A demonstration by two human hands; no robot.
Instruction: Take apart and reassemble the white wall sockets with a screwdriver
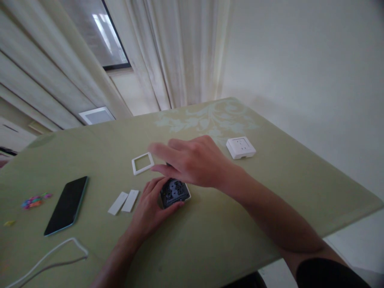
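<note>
Wore plain black sleeve (325,274) on right side, dull-surfaced, ending high up in smooth rounded edge. Had right forearm (267,216) bare below that edge, slim, tapering. Went bare likewise along left forearm (120,254), right hand (193,162) and left hand (151,202).

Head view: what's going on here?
A person's left hand grips a small white-edged part, dark inside, on the table. The right hand is poised over it; what it holds, if anything, is unclear. A white frame lies beyond, two white strips lie left of the left hand, and a white socket sits off to the right.
</note>
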